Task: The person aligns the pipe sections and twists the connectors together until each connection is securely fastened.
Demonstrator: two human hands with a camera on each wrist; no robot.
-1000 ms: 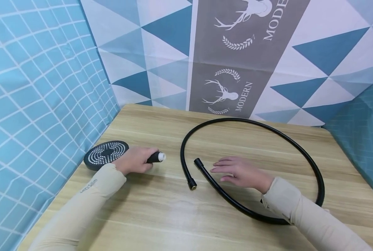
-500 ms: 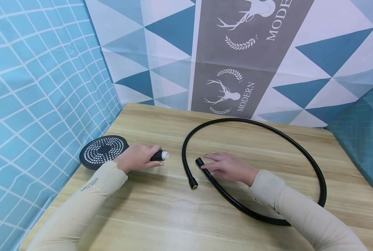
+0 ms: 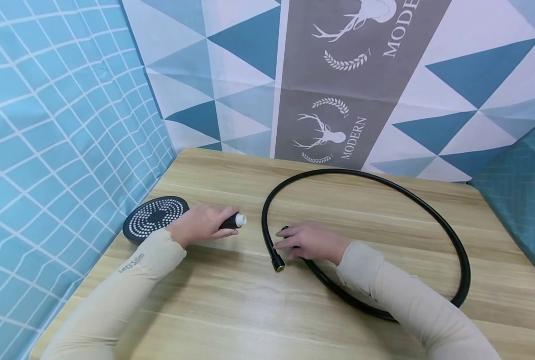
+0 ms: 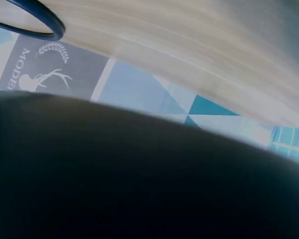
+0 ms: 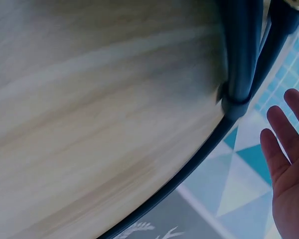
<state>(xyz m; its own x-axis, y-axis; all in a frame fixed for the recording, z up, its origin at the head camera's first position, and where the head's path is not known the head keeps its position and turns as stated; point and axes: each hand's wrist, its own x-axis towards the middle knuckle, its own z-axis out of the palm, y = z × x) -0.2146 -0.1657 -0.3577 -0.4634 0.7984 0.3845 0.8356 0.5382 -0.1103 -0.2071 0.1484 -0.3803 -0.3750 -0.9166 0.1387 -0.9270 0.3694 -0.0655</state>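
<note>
In the head view, my left hand grips the handle of a black shower head at the table's left. Its spray face is turned up, and a white connector sticks out past my fingers. A black shower hose lies in a wide loop on the right. My right hand hovers over one hose end, partly hiding it; the hose's other end fitting, brass inside, lies just left of my fingertips. The right wrist view shows my fingers extended beside the hose's end collar.
A wood-grain table carries everything. Blue tile-patterned sheeting rises on the left, close to the shower head. A triangle-patterned backdrop stands behind. A dark, blurred mass fills most of the left wrist view.
My right hand has moved left and lower, from beside the hose end to over it. My left hand has shifted slightly right with the shower head.
</note>
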